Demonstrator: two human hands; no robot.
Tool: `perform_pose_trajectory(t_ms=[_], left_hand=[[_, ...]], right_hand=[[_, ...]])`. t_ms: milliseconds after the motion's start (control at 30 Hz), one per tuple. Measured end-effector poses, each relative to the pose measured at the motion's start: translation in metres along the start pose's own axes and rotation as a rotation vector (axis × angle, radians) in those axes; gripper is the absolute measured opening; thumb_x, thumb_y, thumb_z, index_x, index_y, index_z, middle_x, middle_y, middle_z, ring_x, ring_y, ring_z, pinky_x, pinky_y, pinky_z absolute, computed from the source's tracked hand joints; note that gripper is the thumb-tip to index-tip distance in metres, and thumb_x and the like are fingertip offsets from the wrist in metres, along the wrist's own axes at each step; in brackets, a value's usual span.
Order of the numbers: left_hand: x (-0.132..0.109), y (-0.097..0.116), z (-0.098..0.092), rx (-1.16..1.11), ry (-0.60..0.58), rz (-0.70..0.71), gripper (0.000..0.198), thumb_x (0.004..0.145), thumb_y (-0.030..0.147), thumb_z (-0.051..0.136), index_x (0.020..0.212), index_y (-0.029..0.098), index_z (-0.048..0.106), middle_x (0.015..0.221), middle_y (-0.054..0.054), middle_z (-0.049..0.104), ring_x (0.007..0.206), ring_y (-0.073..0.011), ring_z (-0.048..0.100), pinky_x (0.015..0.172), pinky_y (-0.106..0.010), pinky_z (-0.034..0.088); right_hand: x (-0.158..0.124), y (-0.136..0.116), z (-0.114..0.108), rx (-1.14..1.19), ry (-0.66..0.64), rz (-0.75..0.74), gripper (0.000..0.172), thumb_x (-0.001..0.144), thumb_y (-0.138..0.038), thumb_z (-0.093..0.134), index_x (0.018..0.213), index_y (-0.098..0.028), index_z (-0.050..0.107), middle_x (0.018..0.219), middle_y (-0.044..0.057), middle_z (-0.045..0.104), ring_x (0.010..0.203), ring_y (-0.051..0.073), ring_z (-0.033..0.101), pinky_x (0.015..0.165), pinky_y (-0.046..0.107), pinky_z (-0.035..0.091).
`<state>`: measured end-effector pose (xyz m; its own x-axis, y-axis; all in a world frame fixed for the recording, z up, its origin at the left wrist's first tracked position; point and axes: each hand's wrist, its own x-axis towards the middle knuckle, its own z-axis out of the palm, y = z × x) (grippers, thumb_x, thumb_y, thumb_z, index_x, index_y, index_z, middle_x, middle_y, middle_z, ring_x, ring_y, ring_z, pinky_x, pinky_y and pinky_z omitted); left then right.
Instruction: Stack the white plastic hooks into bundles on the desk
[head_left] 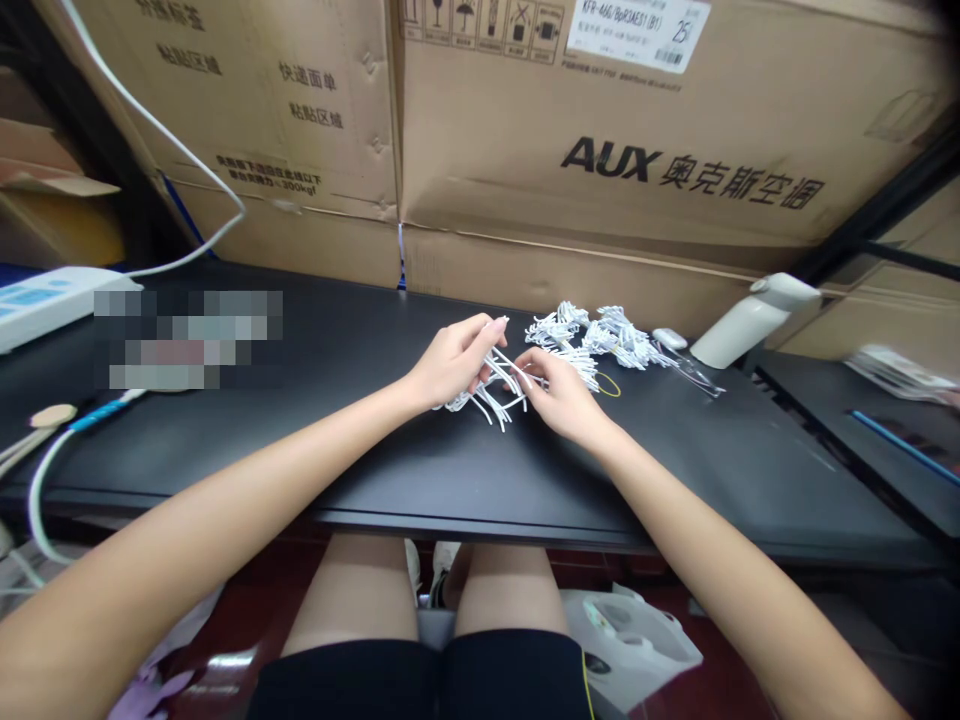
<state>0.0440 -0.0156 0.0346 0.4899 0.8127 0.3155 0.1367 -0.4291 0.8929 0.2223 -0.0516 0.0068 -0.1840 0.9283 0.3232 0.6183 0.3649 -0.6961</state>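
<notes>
Near the middle of the black table, my left hand [459, 362] is closed around a bundle of thin white strands [491, 402], whose loose ends fan out below and to the right. At the right side of that bundle, my right hand [556, 392] pinches one or more white strands between thumb and fingers. Just behind my right hand lies a pile of similar white bundles [626, 338]. A yellow rubber band [610, 385] rests on the table beside the pile.
Large cardboard boxes [480, 180] stand along the back of the black table [465, 490]. A white bottle [746, 325] leans at the right, near a small white case [670, 339]. At the left are a power strip [52, 302] and a white cable [45, 490].
</notes>
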Motion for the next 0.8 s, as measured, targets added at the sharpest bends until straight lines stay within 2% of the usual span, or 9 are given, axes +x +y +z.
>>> perform_pose_trajectory(t_ms=[300, 433, 800], left_hand=[[-0.0044, 0.0031, 0.0016, 0.191, -0.022, 0.101, 0.040, 0.092, 0.050, 0.036, 0.081, 0.017, 0.055, 0.052, 0.004, 0.050, 0.043, -0.0080, 0.046, 0.046, -0.018, 0.036], [-0.0058, 0.0046, 0.0012, 0.248, -0.043, 0.136, 0.038, 0.092, 0.048, 0.037, 0.081, 0.017, 0.056, 0.053, 0.004, 0.051, 0.046, -0.0078, 0.047, 0.049, -0.018, 0.035], [-0.0066, 0.0056, 0.0002, 0.349, -0.051, 0.201, 0.038, 0.093, 0.046, 0.035, 0.081, 0.017, 0.056, 0.057, 0.004, 0.053, 0.051, -0.0080, 0.048, 0.054, -0.019, 0.034]], right_hand=[[0.0006, 0.0019, 0.0015, -0.007, -0.006, -0.029, 0.009, 0.085, -0.019, 0.046, 0.086, -0.020, 0.055, 0.076, 0.001, 0.067, 0.068, 0.016, 0.061, 0.069, 0.029, 0.047], [-0.0005, 0.0003, 0.0025, 0.025, -0.020, -0.042, 0.011, 0.085, -0.019, 0.046, 0.089, -0.020, 0.057, 0.080, 0.003, 0.068, 0.071, 0.017, 0.062, 0.071, 0.031, 0.048], [-0.0017, -0.0026, 0.0016, -0.014, -0.024, -0.021, 0.014, 0.084, -0.019, 0.049, 0.090, -0.020, 0.062, 0.076, 0.003, 0.067, 0.076, 0.020, 0.062, 0.074, 0.034, 0.050]])
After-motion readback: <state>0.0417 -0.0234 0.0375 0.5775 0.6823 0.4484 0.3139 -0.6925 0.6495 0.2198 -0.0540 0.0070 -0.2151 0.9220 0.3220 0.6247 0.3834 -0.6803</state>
